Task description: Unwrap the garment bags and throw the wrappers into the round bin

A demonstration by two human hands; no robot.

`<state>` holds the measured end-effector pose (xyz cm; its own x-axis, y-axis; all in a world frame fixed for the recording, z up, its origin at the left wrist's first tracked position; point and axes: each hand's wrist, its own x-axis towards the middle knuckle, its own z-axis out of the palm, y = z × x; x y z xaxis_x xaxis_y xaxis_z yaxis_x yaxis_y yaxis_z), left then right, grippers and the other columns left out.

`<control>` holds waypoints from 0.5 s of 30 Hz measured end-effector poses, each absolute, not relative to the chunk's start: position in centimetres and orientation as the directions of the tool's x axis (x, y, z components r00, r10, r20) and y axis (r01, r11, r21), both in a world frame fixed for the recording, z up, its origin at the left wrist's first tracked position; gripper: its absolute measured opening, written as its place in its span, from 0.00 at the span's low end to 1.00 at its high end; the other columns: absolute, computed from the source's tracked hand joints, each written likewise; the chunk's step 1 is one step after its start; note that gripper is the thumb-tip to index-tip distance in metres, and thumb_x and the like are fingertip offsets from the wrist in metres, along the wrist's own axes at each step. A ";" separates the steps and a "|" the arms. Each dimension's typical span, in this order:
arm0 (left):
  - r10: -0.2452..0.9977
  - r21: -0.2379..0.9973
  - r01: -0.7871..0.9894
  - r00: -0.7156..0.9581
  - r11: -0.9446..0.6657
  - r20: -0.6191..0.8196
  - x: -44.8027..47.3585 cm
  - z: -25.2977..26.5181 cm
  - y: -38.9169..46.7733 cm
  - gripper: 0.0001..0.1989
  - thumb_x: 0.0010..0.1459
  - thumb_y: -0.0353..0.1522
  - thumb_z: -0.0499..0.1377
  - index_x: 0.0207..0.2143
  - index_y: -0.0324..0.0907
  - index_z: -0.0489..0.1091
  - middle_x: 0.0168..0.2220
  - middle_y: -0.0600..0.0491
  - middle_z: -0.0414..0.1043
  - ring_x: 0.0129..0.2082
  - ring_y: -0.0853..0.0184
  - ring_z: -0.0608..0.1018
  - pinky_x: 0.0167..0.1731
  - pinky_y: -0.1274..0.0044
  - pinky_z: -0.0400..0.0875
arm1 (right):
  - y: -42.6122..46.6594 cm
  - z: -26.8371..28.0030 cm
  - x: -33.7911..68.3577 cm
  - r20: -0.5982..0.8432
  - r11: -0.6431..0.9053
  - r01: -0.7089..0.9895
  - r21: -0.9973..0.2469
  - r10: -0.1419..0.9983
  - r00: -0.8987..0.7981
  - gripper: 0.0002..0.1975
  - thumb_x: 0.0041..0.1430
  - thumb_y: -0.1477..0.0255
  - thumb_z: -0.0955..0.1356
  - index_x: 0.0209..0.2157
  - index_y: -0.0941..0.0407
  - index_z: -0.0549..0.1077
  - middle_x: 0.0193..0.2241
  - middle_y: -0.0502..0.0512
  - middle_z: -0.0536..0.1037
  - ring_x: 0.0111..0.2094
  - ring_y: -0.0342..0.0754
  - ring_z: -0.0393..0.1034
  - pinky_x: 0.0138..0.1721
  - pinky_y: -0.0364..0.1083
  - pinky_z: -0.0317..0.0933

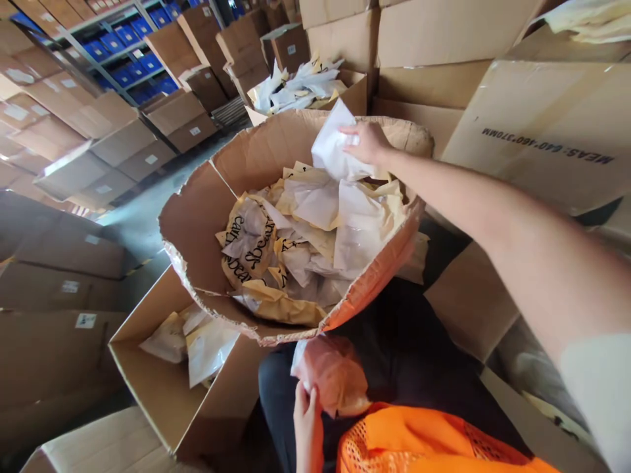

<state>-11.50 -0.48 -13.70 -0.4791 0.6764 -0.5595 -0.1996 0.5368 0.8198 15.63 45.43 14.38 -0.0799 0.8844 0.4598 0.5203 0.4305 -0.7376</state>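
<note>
My right hand (367,143) reaches over the far rim of a large cut-down cardboard box (190,217), its fingers closed on the edge of a white plastic packet (335,141). Inside that box lies a heap of white and yellowish packets (315,203), some printed with black lettering. Down by my lap, my left hand (308,401) pinches the edge of another plastic packet (335,374), which looks pinkish and bulges. This packet rests near my dark trousers, just below the box's near rim.
At lower left an open carton (148,394) holds a few packets. Behind the big box stands another carton (357,92) full of packets. Stacked cartons (73,125) line the left, a large box (537,131) the right. Shelves with blue bins (123,39) stand far back.
</note>
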 end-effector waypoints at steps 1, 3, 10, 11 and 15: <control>0.701 0.824 -0.206 -0.444 0.527 -0.559 -10.9 -14.0 -0.2 0.40 0.32 0.57 0.71 0.44 0.41 0.75 0.47 0.45 0.77 0.52 0.51 0.76 0.47 0.73 0.73 | 44.1 15.9 15.8 0.519 0.511 0.478 -0.714 0.845 -0.127 0.27 0.51 0.79 0.75 0.54 0.67 0.72 0.57 0.58 0.72 0.57 0.38 0.63 0.63 0.37 0.46; 0.735 0.828 -0.219 -0.382 0.516 -0.560 -10.0 -14.5 0.0 0.42 0.31 0.58 0.71 0.44 0.39 0.75 0.47 0.43 0.76 0.50 0.52 0.77 0.46 0.72 0.73 | 40.8 18.8 16.5 0.622 0.647 0.352 -0.676 0.758 -0.198 0.39 0.47 0.79 0.77 0.62 0.64 0.65 0.63 0.57 0.65 0.61 0.39 0.60 0.65 0.37 0.45; 0.770 0.806 -0.272 -0.251 0.525 -0.587 -8.8 -14.1 -0.7 0.43 0.26 0.58 0.73 0.41 0.40 0.77 0.44 0.43 0.77 0.44 0.56 0.79 0.43 0.73 0.74 | 27.9 23.5 18.6 0.692 0.672 -0.179 -0.719 0.715 -0.096 0.37 0.44 0.80 0.77 0.57 0.52 0.71 0.57 0.47 0.73 0.54 0.46 0.69 0.55 0.43 0.64; 0.775 0.810 -0.272 -0.249 0.520 -0.581 -8.6 -13.9 -0.8 0.42 0.25 0.58 0.73 0.40 0.40 0.78 0.43 0.43 0.77 0.43 0.57 0.79 0.42 0.73 0.74 | 26.5 23.6 18.4 0.674 0.648 -0.208 -0.732 0.733 -0.089 0.36 0.44 0.80 0.76 0.57 0.52 0.72 0.56 0.46 0.74 0.54 0.46 0.69 0.55 0.43 0.64; 0.797 0.821 -0.291 -0.228 0.492 -0.559 -8.2 -12.5 -1.4 0.40 0.25 0.56 0.74 0.39 0.40 0.78 0.41 0.44 0.78 0.41 0.59 0.80 0.41 0.74 0.75 | 22.2 23.7 17.3 0.607 0.563 -0.242 -0.790 0.774 -0.180 0.40 0.47 0.83 0.73 0.63 0.52 0.66 0.55 0.47 0.74 0.54 0.47 0.69 0.55 0.44 0.65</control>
